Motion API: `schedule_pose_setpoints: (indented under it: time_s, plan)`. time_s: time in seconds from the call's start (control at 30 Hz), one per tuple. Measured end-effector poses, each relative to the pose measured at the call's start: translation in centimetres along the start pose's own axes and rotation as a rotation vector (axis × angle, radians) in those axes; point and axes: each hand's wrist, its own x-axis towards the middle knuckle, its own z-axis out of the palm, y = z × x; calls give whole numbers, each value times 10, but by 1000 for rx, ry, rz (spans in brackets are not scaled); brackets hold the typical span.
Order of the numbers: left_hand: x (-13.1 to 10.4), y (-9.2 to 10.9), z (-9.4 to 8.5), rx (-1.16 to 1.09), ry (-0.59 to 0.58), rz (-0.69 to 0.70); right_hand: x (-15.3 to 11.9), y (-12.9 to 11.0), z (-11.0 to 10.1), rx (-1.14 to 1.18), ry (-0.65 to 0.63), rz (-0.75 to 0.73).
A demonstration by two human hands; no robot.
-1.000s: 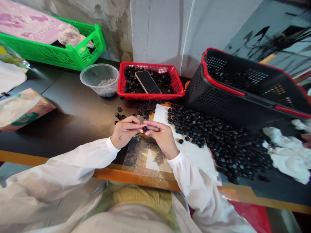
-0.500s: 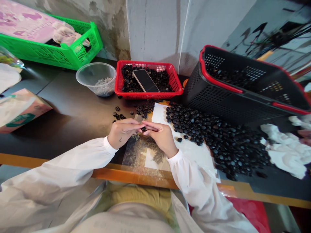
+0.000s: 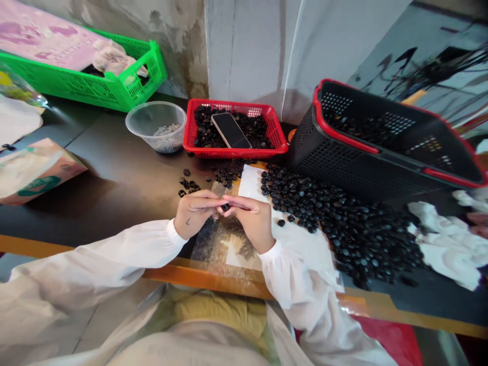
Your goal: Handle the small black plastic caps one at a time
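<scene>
Between the fingertips of both hands is a small round black piece (image 3: 225, 207), like a button or cap; its details are too small to make out. My left hand (image 3: 196, 211) pinches it from the left, and my right hand (image 3: 253, 218) grips it from the right, the fingertips meeting. Both hands hover over a worn clear sheet (image 3: 213, 249) at the table's front edge. Just beyond the fingers lie several loose black ring-like pieces (image 3: 224, 177). Right of my right hand, a large heap of black round pieces (image 3: 335, 213) spreads over white paper (image 3: 305, 249) and the dark table.
A red basket (image 3: 236, 153) of black parts, with a phone (image 3: 231, 130) on top, stands at the back. Left of it is a clear bowl (image 3: 143, 127) of small metallic bits. A tall black basket (image 3: 343, 147), green crate (image 3: 133, 89), tissue box (image 3: 49, 170) and crumpled white cloth (image 3: 446, 244) surround the work.
The fingers of both hands have shifted slightly around the black piece, with the right hand's fingers now straighter against the left's. The camera view has moved a little.
</scene>
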Motion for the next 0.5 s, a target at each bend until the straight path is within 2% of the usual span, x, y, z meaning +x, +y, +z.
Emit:
schedule_pose_setpoints:
  time_s: [0.17, 0.37, 0.5]
  plan:
    - [2, 2, 8, -120, 100, -130, -1, -3, 2, -26, 31, -61]
    - [-2, 3, 11, -164, 139, -186, 0, -3, 3, -9, 28, 1]
    - [-4, -1, 16, -244, 133, -229, 0, -5, 7, 86, 1, -6]
